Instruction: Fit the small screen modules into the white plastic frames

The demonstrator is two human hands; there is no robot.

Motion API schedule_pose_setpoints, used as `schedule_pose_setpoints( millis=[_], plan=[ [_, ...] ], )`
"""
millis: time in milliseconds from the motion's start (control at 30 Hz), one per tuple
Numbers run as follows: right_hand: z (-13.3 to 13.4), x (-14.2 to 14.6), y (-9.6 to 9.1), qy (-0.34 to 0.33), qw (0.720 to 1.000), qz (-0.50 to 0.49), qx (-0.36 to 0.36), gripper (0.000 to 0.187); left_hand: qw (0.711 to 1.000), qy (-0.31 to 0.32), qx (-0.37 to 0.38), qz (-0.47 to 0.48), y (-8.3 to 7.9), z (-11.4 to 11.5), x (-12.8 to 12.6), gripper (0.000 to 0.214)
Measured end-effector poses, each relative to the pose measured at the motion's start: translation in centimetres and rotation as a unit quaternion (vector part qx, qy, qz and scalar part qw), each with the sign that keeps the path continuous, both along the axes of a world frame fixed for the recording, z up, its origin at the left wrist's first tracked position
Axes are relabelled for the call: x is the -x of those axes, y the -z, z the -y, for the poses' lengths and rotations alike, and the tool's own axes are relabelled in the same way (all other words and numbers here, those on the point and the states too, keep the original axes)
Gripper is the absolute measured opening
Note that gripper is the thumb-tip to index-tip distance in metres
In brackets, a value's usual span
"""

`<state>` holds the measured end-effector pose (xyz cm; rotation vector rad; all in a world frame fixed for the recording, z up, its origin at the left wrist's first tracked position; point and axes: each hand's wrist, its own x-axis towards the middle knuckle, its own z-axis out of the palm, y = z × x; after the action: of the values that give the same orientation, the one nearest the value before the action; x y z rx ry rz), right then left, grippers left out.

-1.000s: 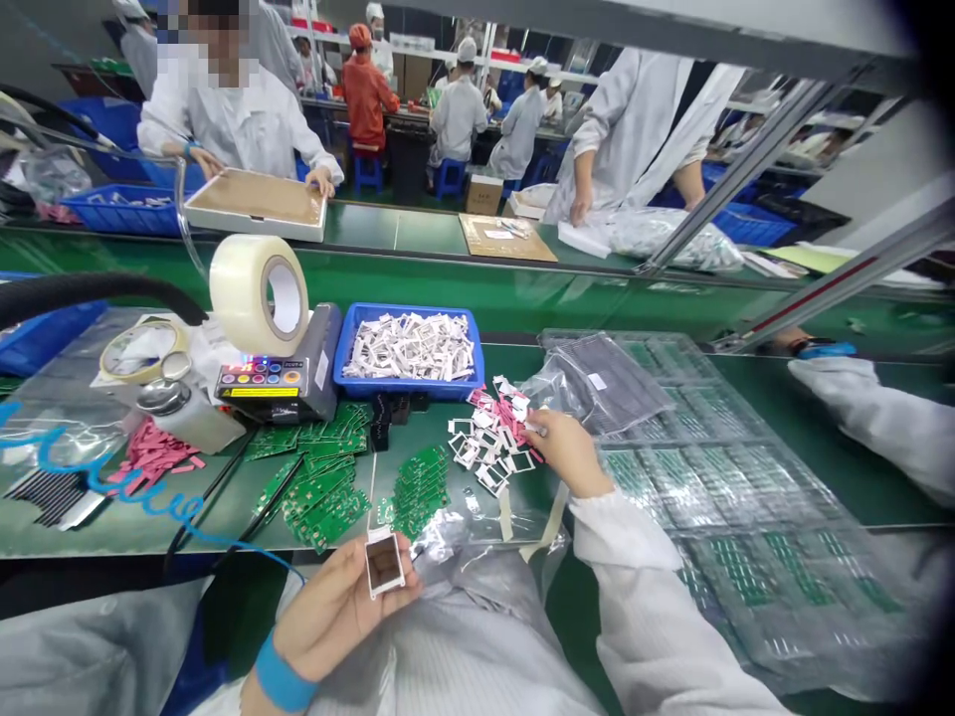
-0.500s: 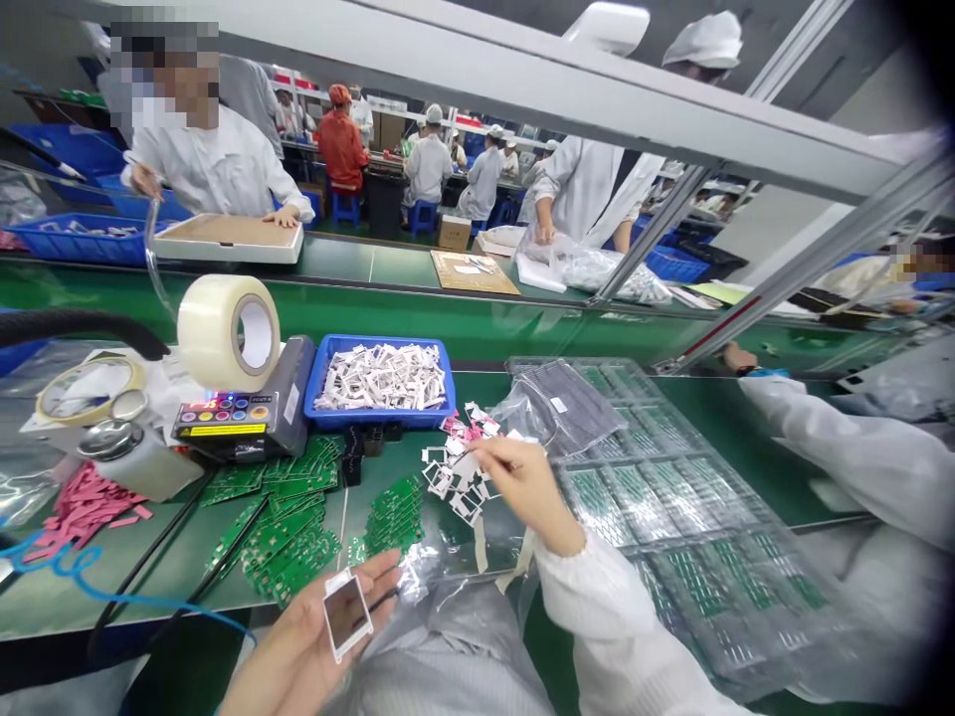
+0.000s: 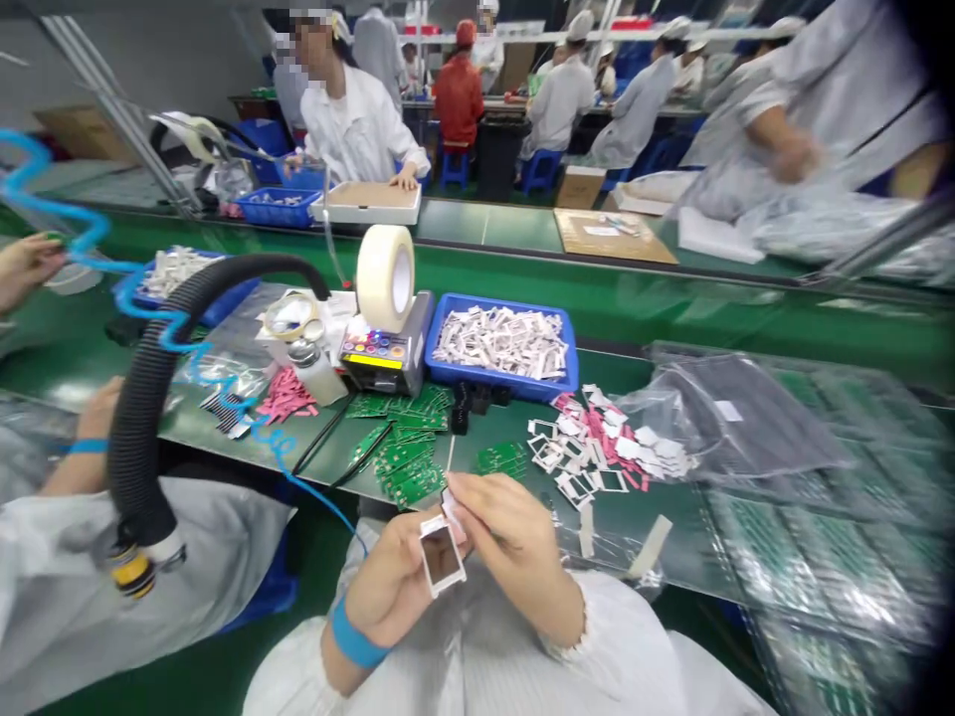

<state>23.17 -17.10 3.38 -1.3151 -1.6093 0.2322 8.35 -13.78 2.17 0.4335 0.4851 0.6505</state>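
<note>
We see the left hand gripping a framed screen, long axis eleven-to-five o'clock, six o'clock of the bench; right hand, at its two o'clock, pinches a small white piece.

Electronics assembly floor, factory type. Near me: green-topped bench; loose green circuit boards, fanned; blue bin, filled with small white frames; tape dispenser, one. Right: plastic trays of further boards. Across the way: second bench; workers in white coats and caps, several; blue stools.
</note>
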Motion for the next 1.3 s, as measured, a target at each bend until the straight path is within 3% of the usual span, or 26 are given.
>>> schedule_pose_setpoints(
  millis=[67,200,367,433,567,633,700,767,833,933,1000,1067,1300],
  plan=[
    [0.0,0.1,0.2,0.004,1.0,-0.003,0.001,0.024,1.0,0.004,-0.004,-0.01,-0.3,0.0,-0.3,0.035],
    [0.0,-0.4,-0.9,0.03,0.996,-0.032,0.08,0.01,1.0,0.017,-0.002,-0.015,-0.6,-0.2,-0.9,0.034],
    [2.6,-3.5,-2.5,0.043,0.988,-0.093,0.118,0.012,0.999,0.017,0.01,0.04,0.2,-1.0,-0.9,0.033],
    [3.8,-5.3,-1.6,0.072,0.98,-0.101,0.157,0.015,0.997,0.018,0.022,0.066,0.6,-1.3,-0.7,0.034],
    [4.9,-7.9,3.0,0.108,0.953,-0.026,0.282,0.022,0.99,0.068,0.045,0.116,1.0,-1.4,-0.5,0.036],
    [5.0,-8.2,4.5,0.135,0.951,-0.009,0.278,0.022,0.985,0.104,0.045,0.131,0.7,-1.3,-0.6,0.036],
    [4.9,-7.7,4.5,0.161,0.955,-0.01,0.249,0.023,0.981,0.132,0.045,0.137,0.3,-1.0,-0.8,0.037],
    [4.6,-6.9,3.1,0.13,0.963,-0.068,0.227,0.026,0.978,0.152,0.045,0.136,-0.2,-0.8,-0.9,0.038],
    [3.9,-5.9,1.2,0.022,0.957,-0.174,0.23,0.029,0.975,0.169,0.046,0.137,-0.6,-0.7,-1.1,0.039],
    [2.4,-4.4,-1.0,-0.172,0.886,-0.323,0.284,0.03,0.971,0.178,0.052,0.15,-1.0,-0.6,-1.2,0.039],
    [1.5,-3.4,-1.5,-0.243,0.83,-0.393,0.314,0.03,0.97,0.167,0.055,0.165,-1.2,-0.5,-1.1,0.036],
    [0.9,-2.5,-1.6,-0.267,0.791,-0.452,0.314,0.03,0.971,0.152,0.053,0.179,-1.4,-0.4,-1.0,0.034],
    [0.2,-1.0,-1.6,-0.279,0.714,-0.575,0.287,0.024,0.974,0.113,0.059,0.186,-1.9,-0.4,-0.4,0.035]
  ],
)
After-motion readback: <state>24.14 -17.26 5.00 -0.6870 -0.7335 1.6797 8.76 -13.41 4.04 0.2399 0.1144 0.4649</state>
